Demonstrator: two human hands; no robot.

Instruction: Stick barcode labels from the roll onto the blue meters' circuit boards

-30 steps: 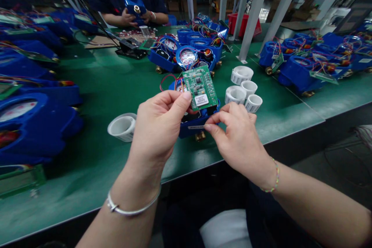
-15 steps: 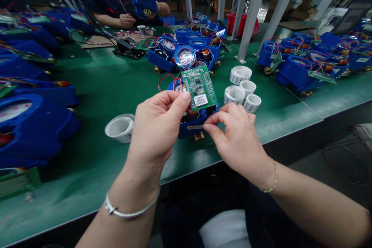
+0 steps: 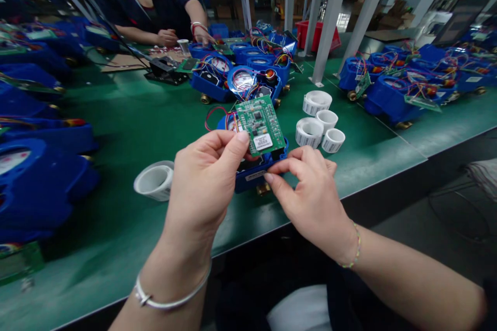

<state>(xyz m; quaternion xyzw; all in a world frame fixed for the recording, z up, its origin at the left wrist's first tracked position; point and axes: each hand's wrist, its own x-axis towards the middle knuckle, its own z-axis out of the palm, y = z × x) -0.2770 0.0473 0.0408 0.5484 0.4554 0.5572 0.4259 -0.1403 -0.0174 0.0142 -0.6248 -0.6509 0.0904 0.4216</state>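
Note:
My left hand (image 3: 205, 181) pinches a green circuit board (image 3: 267, 119) by its left edge, thumb on top. The board is tilted toward me, with a white barcode sticker (image 3: 263, 141) near its lower edge. Beneath it sits a blue water meter (image 3: 248, 182), partly covered by the board and my hands; red and other coloured wires show at its left. A narrow white label (image 3: 255, 175) lies along the meter's front face. The thumb and forefinger of my right hand (image 3: 310, 196) close together at the label's right end. A brass fitting (image 3: 263, 189) projects below.
Label rolls (image 3: 309, 132) stand right of the meter, and another roll (image 3: 154, 181) stands left. More blue meters (image 3: 240, 80) with loose wires lie ahead, and others line both sides. Across the green table (image 3: 128, 114), a co-worker's hand (image 3: 202, 35) reaches to a meter. A metal post (image 3: 330, 26) rises beyond the rolls.
The view has shifted slightly, so the bench things sit a little further left and lower. Across the table, the co-worker has lowered a blue meter to the bench. My hands keep their holds.

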